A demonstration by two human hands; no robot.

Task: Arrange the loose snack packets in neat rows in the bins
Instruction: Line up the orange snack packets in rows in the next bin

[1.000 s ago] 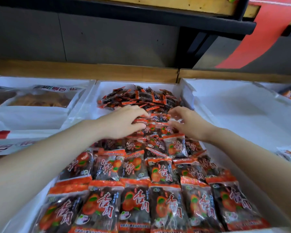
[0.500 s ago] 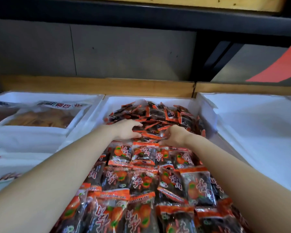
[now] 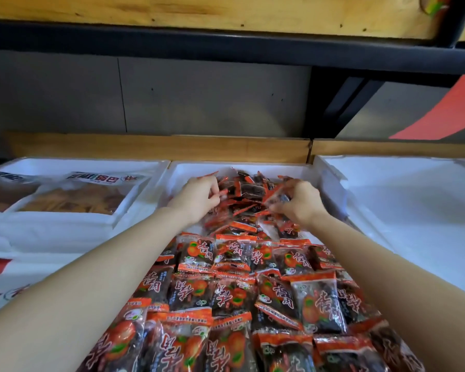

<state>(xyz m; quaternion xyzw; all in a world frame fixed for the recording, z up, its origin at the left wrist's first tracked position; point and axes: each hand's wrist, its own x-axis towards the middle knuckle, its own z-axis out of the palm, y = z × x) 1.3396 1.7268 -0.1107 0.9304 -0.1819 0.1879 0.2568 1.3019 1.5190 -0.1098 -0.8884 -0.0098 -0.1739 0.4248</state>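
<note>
A white foam bin [image 3: 293, 167] in the middle holds several orange-and-black snack packets. The near ones lie in rows [image 3: 253, 291]; a loose heap [image 3: 249, 194] fills the far end. My left hand [image 3: 199, 196] is in the heap's left side, fingers curled round a packet edge. My right hand [image 3: 297, 201] is at the heap's right side and grips a loose packet [image 3: 277, 193] raised a little above the pile.
A white bin [image 3: 134, 208] on the left holds large bags of yellow snacks [image 3: 70, 200]. Another white bin [image 3: 414, 200] stands on the right. A wooden ledge [image 3: 172, 147] and a grey wall run behind. A dark shelf hangs overhead.
Both hands have reached farther back, from the front of the loose heap into it. The right hand now holds a packet lifted off the pile. The view has tilted upward.
</note>
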